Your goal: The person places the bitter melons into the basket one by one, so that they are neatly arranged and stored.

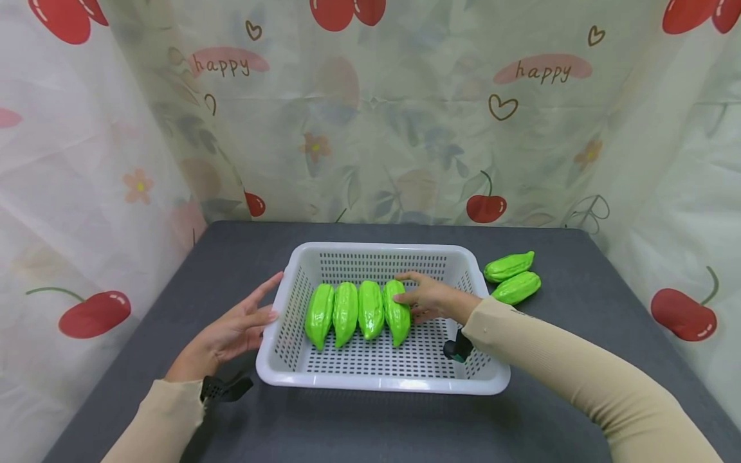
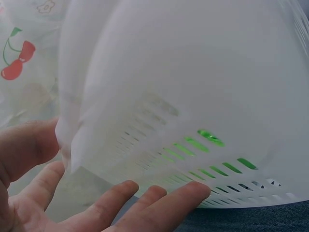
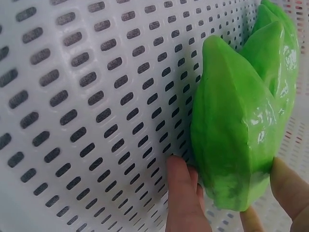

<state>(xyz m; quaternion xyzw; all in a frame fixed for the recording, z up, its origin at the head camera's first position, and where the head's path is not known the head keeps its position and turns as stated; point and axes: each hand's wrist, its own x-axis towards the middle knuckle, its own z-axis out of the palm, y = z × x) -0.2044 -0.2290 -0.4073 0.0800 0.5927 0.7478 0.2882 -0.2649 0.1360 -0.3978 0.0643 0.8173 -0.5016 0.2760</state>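
Note:
In the head view, a row of several glossy green ridged gourds lies in a white perforated plastic basket (image 1: pixel 382 384). My right hand (image 1: pixel 431 297) reaches in over the basket's right side and grips the far end of the rightmost gourd (image 1: pixel 397 315). The right wrist view has the thumb (image 3: pixel 289 186) at one side of that gourd and other fingers around its blunt end. At the basket's left wall is my left hand (image 1: pixel 234 329), its fingers extended. Up close, its fingertips (image 2: pixel 195 189) lie along the basket's outer wall (image 2: pixel 203 72).
Two more green gourds (image 1: pixel 517 287) lie side by side on the dark grey table (image 1: pixel 347 427), just right of the basket. A patterned curtain (image 1: pixel 370 161) hangs behind the table and along both sides. Each wrist carries a small black camera (image 1: pixel 226 388).

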